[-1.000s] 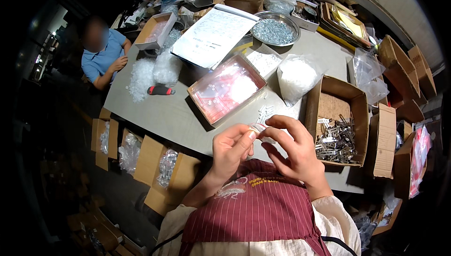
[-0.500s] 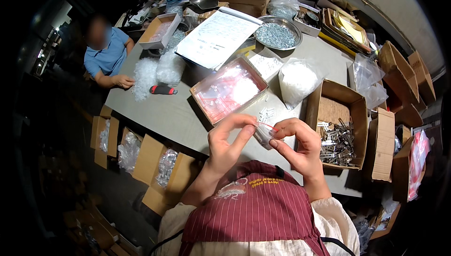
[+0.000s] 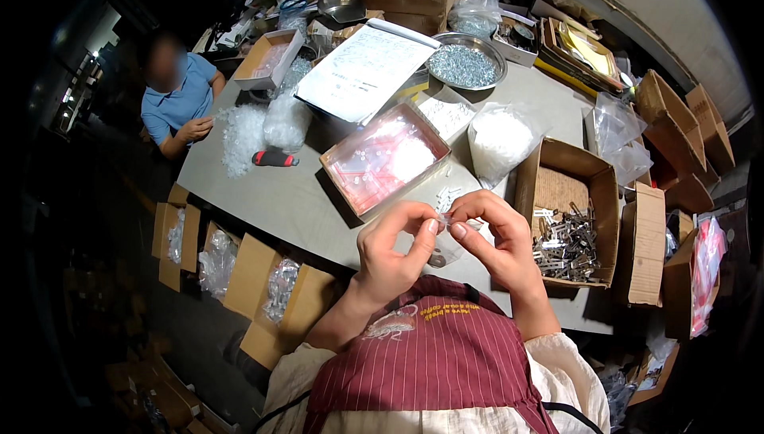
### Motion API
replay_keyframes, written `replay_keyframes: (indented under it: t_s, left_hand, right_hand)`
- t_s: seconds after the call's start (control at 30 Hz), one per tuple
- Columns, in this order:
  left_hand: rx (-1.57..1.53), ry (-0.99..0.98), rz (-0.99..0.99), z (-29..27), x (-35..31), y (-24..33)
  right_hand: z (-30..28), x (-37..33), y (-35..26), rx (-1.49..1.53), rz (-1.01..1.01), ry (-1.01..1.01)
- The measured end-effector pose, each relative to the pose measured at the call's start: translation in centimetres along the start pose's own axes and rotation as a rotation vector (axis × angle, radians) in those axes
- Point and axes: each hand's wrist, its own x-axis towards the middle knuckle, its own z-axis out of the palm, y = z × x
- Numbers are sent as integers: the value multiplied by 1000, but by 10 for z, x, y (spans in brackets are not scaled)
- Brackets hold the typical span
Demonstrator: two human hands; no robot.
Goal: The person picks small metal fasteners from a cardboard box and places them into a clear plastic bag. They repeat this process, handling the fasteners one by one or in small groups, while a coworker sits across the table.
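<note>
Both my hands pinch the top edge of a small clear zip bag [image 3: 447,254] with a red line along its mouth. My left hand [image 3: 388,247] grips it between thumb and forefinger, and my right hand [image 3: 503,237] does the same right beside it. Something dark and roundish shows in the bag's lower part, too small to name. Just beyond my fingers, small white pieces [image 3: 448,196] lie on the grey table [image 3: 278,205]. Past my left hand, an open box [image 3: 338,185] holds flat clear bags with red edges [image 3: 370,165].
At right, a cardboard box [image 3: 609,231] contains metal clips [image 3: 569,245]. A bag of white pieces [image 3: 503,140], a steel bowl [image 3: 503,68] of small metal parts, a clipboard [image 3: 366,68] and a red-black tool [image 3: 274,159] are farther off. A co-worker [image 3: 179,96] is at far left.
My hands have come closer together on the bag's mouth, where the red line was stretched between them. The co-worker's hand has moved away from the clear pile.
</note>
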Motion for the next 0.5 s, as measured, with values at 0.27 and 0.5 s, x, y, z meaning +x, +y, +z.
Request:
replay_keyframes:
  t_s: [0.27,0.5]
  left_hand:
    - [45,-40,-10,-1,2,8]
    - [58,12,64,2,5,6]
  right_hand:
    - [-2,1,2,52,69,20]
    - [-1,0,0,202,181,36]
